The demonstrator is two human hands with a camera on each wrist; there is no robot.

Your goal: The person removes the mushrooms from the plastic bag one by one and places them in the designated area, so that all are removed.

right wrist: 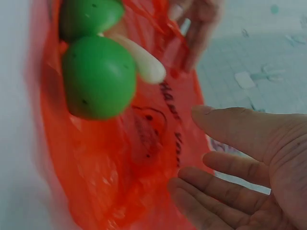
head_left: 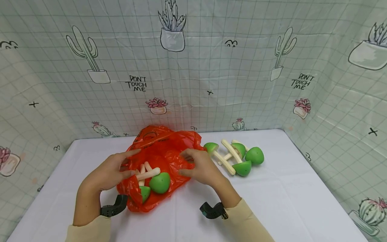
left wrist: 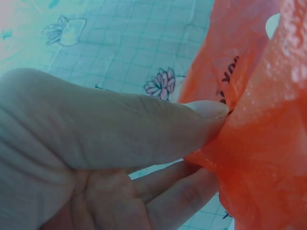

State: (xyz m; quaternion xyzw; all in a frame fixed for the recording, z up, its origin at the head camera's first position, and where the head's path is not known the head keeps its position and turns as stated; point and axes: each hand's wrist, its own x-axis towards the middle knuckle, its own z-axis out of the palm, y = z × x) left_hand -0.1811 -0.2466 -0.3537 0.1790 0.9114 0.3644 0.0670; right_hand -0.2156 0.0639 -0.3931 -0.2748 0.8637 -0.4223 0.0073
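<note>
An orange-red plastic bag [head_left: 163, 151] lies open in the middle of the white table. Inside it are toy mushrooms with green caps [head_left: 159, 182] and cream stems [head_left: 148, 174]. My left hand [head_left: 133, 163] is at the bag's left edge. In the left wrist view its thumb and fingers [left wrist: 220, 129] pinch the orange film [left wrist: 268, 143]. My right hand [head_left: 184, 163] hovers at the bag's right side with its fingers spread and relaxed. The right wrist view shows this hand [right wrist: 192, 148] holding nothing, beside the bag [right wrist: 120, 167] and a green cap [right wrist: 98, 76].
Several more green-capped mushrooms [head_left: 237, 156] lie in a loose pile on the table [head_left: 287, 201] just right of the bag. A cactus-print curtain [head_left: 193, 67] walls the back and both sides. Black wrist mounts [head_left: 113, 208] sit on both forearms.
</note>
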